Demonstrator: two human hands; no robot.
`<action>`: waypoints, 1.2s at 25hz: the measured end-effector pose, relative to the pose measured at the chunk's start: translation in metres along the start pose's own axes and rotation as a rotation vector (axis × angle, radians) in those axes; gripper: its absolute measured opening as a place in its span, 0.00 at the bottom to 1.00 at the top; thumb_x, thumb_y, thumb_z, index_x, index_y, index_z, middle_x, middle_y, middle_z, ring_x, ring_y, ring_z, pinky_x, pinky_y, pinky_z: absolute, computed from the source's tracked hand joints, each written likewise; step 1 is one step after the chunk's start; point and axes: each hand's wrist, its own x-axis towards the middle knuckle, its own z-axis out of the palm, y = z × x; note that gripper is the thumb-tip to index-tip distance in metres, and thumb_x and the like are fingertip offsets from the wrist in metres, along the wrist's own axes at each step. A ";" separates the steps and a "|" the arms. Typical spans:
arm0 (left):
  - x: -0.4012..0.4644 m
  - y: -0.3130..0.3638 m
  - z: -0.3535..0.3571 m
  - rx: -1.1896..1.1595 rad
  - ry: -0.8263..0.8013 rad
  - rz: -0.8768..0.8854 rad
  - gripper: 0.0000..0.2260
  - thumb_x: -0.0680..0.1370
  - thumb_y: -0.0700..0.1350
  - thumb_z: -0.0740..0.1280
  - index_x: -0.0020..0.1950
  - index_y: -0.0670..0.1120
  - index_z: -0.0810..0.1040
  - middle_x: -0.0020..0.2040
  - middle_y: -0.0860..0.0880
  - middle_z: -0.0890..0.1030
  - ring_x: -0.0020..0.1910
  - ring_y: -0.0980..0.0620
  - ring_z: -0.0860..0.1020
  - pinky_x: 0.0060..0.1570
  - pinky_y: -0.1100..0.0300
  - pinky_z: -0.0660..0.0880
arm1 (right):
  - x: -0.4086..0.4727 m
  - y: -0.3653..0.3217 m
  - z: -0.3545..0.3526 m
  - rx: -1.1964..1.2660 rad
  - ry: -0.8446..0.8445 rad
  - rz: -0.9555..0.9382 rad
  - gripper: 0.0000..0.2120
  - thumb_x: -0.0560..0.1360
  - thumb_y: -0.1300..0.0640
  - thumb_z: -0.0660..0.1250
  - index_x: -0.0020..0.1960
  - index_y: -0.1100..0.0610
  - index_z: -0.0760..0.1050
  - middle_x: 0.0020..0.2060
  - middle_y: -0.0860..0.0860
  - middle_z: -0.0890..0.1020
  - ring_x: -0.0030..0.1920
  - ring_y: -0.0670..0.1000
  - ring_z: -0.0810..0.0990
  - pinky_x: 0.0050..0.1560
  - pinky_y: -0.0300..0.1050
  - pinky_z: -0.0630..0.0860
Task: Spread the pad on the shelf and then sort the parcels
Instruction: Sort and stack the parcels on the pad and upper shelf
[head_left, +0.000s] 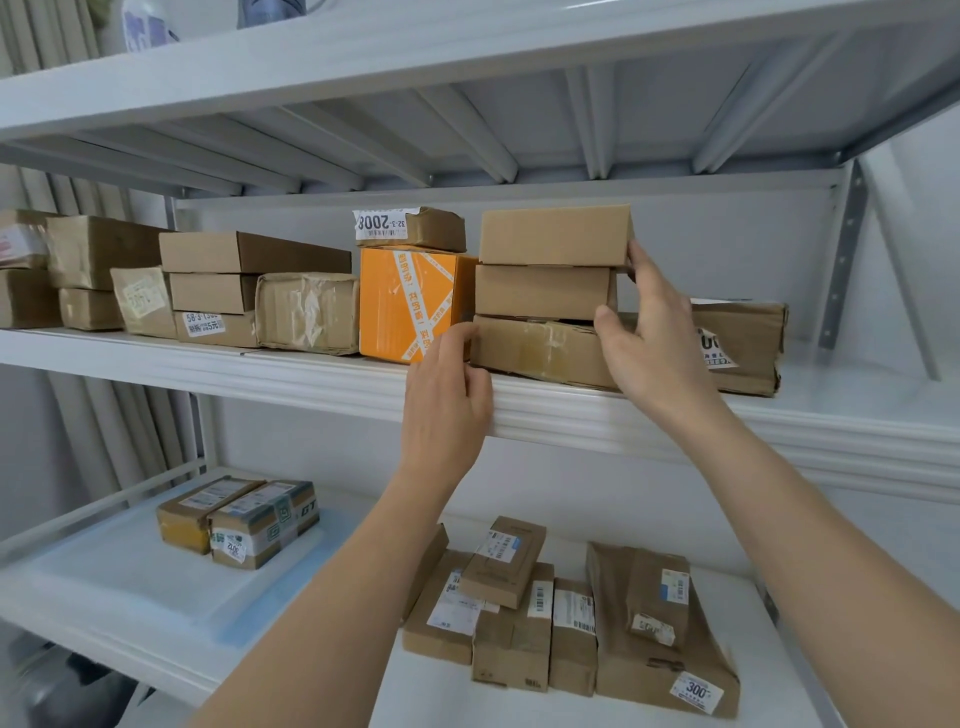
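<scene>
Steadying the box stack (550, 275) beside the orange box (410, 301): right hand (649, 332) grips its side, left hand (447, 400) pinches the bottom parcel (540, 351); a shove could topple the top box (553, 234).

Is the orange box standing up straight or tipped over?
Standing upright. The orange box sits flat on the shelf, and a small brown parcel rests level on its top.

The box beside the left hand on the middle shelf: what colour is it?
Orange box, crossed by white printed tape; head view.
</scene>
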 end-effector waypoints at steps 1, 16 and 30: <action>0.000 0.000 0.000 -0.028 0.010 -0.009 0.16 0.77 0.37 0.58 0.64 0.43 0.72 0.55 0.47 0.78 0.51 0.49 0.75 0.52 0.51 0.75 | 0.000 0.002 0.001 0.017 0.004 -0.015 0.29 0.81 0.59 0.59 0.79 0.51 0.53 0.74 0.48 0.64 0.76 0.50 0.57 0.74 0.47 0.56; -0.004 0.000 0.005 -0.136 0.135 0.001 0.11 0.76 0.36 0.59 0.58 0.39 0.73 0.51 0.47 0.72 0.47 0.55 0.71 0.43 0.71 0.68 | -0.006 0.008 0.008 -0.027 0.254 -0.093 0.25 0.75 0.68 0.62 0.71 0.56 0.67 0.66 0.52 0.71 0.68 0.52 0.67 0.68 0.42 0.65; -0.127 -0.064 -0.039 0.187 -0.393 0.022 0.24 0.73 0.34 0.63 0.69 0.45 0.69 0.74 0.47 0.58 0.55 0.51 0.76 0.36 0.62 0.74 | -0.124 0.048 0.043 0.177 0.393 -0.363 0.14 0.63 0.79 0.57 0.31 0.64 0.75 0.31 0.58 0.77 0.36 0.58 0.75 0.38 0.49 0.72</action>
